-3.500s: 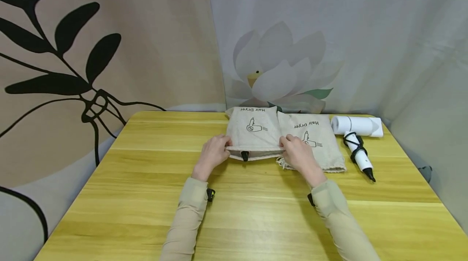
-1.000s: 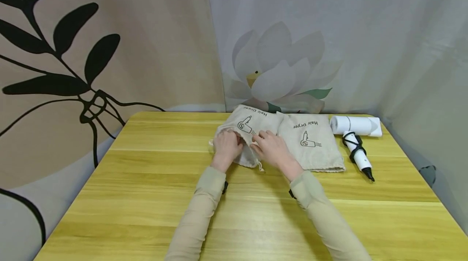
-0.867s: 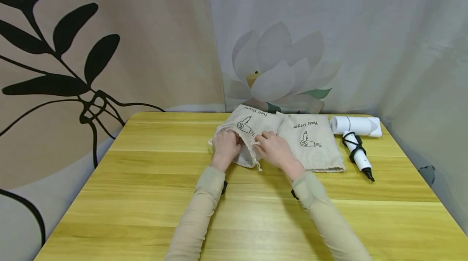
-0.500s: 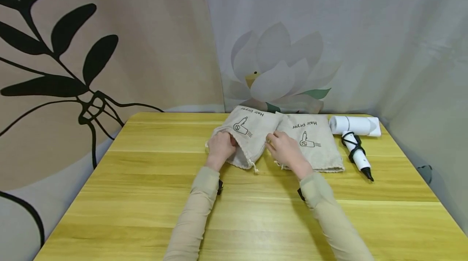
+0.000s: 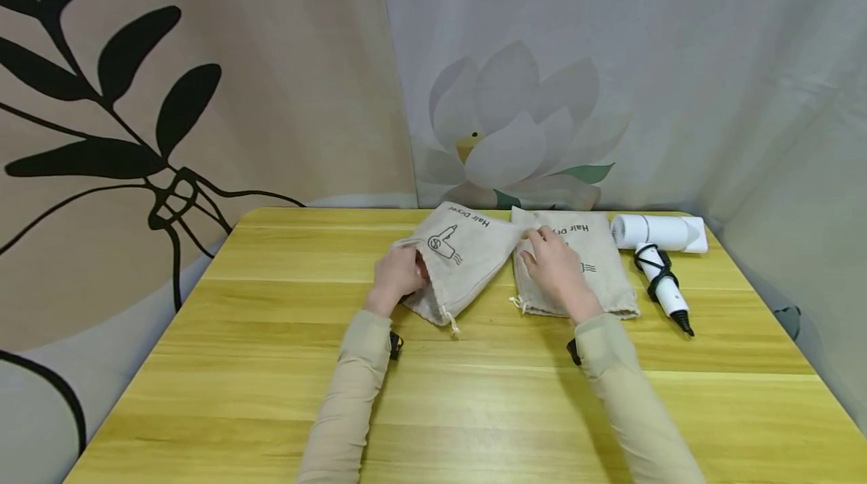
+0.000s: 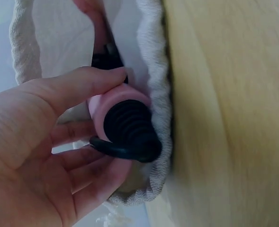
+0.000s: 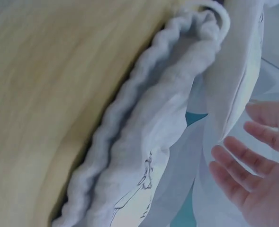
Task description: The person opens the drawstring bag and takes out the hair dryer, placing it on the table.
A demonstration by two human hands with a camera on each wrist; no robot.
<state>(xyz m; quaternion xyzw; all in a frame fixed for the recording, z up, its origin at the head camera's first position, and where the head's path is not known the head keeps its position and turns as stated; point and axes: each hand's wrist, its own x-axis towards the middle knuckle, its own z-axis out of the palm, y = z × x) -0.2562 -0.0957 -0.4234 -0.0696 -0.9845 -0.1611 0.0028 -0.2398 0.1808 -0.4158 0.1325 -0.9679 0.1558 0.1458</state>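
My left hand [image 5: 396,278] reaches into the mouth of the left cloth drawstring bag [image 5: 467,251], printed "Hair Dryer". The left wrist view shows its thumb and fingers gripping a pink hair dryer [image 6: 110,101] by the handle end, where a black ribbed cord sleeve [image 6: 130,125] sticks out. The rest of the dryer is hidden in the bag. My right hand [image 5: 557,269] is over the second printed bag [image 5: 609,292], its fingertips at the left bag's right corner. In the right wrist view those fingers are spread and fairly straight, beside the bag's edge.
A white hair dryer lies at the right, with its barrel [image 5: 660,234] at the back and its handle [image 5: 667,292], wrapped in black cord, pointing forward. The wooden table [image 5: 291,363] ends at a printed curtain [image 5: 305,92].
The left bag has turned and come forward, its mouth facing my left hand. My left hand has moved left, inside the mouth. The right hand has gone right, to the bag's far corner.
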